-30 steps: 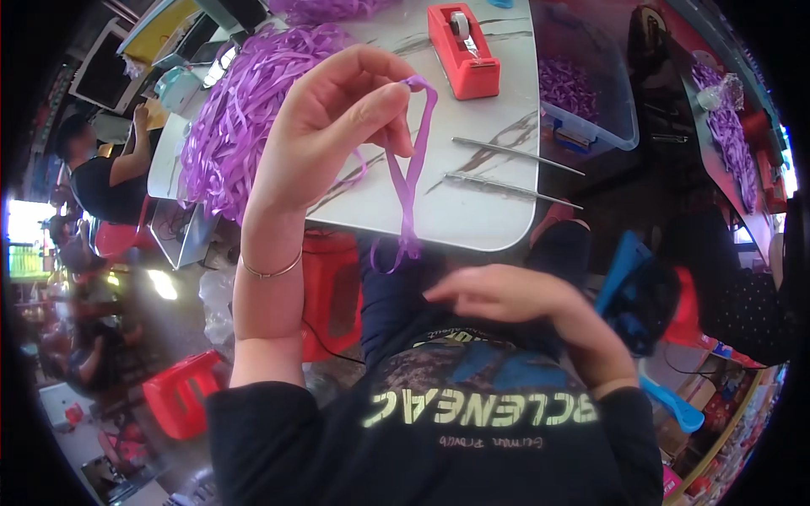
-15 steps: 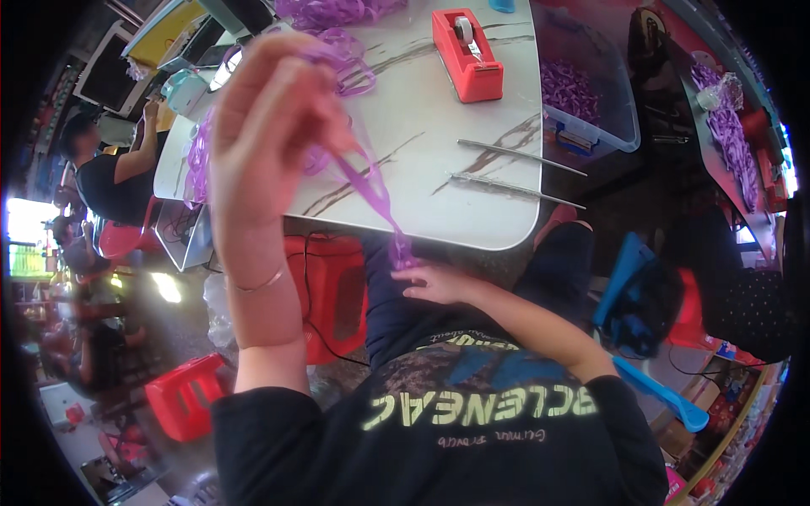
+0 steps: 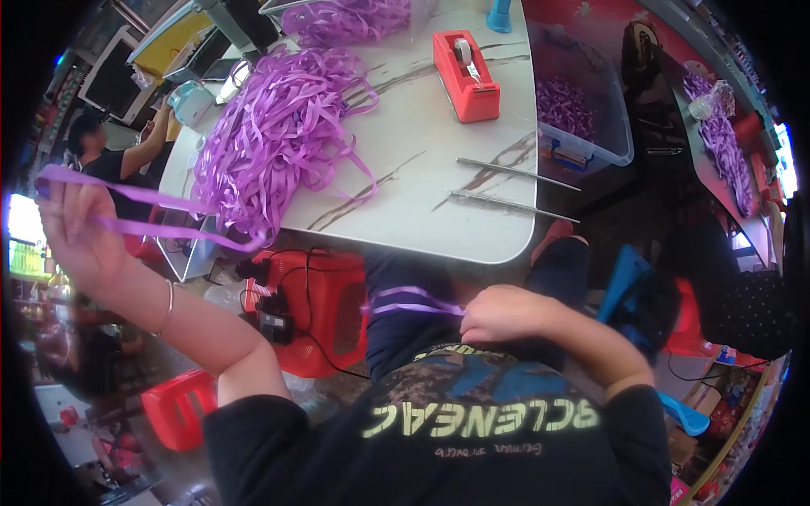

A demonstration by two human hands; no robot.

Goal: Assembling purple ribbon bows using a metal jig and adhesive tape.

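Raised at the far left, my left hand is closed on a flat purple ribbon. The ribbon's two strands run from the fingers toward the near edge of a tangled heap of purple ribbons on the table. Over my lap, my right hand makes a fist around a purple ribbon loop, whose two strands stretch leftward across my dark trousers. Whether both hands hold one and the same ribbon I cannot tell. The fingertips of my right hand are partly hidden.
On the white marbled table stands a red tape dispenser. Two thin metal rods jut past its right edge. A clear bin of purple pieces is to the right. Red stools and cables lie below; another person sits left.
My left hand has swung left and down from over the table, drawing ribbon out and uncovering the heap. My right hand has moved right, closed, with ribbon strands trailing from it.
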